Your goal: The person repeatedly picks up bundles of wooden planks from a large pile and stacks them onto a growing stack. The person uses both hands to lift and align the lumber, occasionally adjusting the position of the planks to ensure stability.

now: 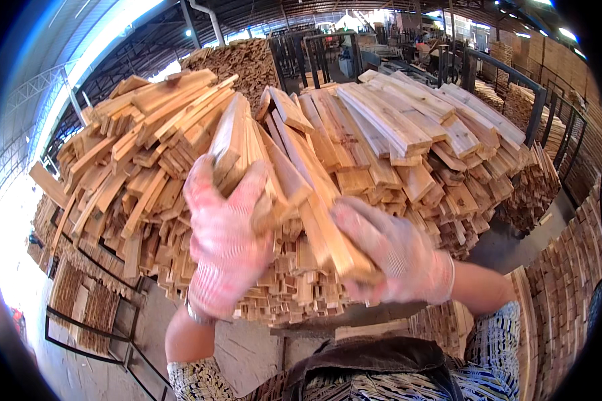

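Both my hands wear pale knit gloves with a pinkish tint, and they work at the near side of a big pile of wooden boards (388, 127). My left hand (226, 234) is wrapped over the ends of several narrow wooden slats (237, 144), thumb and fingers on either side of them. My right hand (398, 254) grips the near end of a long wooden board (328, 220), which slants away into the pile. The fingertips under that board are hidden, and the right glove is slightly blurred. Another board (284, 167) lies between my hands.
Loose boards (140, 134) jut out unevenly at the left of the pile. Stacked slats (562, 301) rise close by on the right. Black metal frames (87, 334) stand at the lower left, and more metal rails (508, 67) at the far right. Concrete floor (247, 347) shows below.
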Motion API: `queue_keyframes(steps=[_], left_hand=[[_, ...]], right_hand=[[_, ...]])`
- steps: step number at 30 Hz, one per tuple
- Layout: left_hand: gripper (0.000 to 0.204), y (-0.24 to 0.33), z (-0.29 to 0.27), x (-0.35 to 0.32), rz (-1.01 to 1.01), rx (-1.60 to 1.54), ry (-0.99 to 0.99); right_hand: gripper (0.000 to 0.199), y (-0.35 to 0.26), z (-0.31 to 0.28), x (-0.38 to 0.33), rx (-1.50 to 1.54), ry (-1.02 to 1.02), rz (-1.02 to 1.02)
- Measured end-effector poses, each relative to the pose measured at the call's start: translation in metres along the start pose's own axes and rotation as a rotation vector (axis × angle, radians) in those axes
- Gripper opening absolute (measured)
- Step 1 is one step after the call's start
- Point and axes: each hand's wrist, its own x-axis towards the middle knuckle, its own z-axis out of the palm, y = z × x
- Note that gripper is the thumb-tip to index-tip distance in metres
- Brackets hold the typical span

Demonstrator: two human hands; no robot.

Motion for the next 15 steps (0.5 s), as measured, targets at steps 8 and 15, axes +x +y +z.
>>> queue_keyframes(steps=[8, 15], left_hand=[[0.094, 0.010, -0.011, -0.057, -0.030, -0.254, 0.089], [0.089, -0.016, 0.005, -0.061, 0.163, -0.971, 0.302]], right_hand=[[0.100, -0.017, 0.036, -0.031, 0.674, -0.007, 0.007], [0.055, 0.002, 0.129, 0.012, 1.124, 0.882, 0.972]])
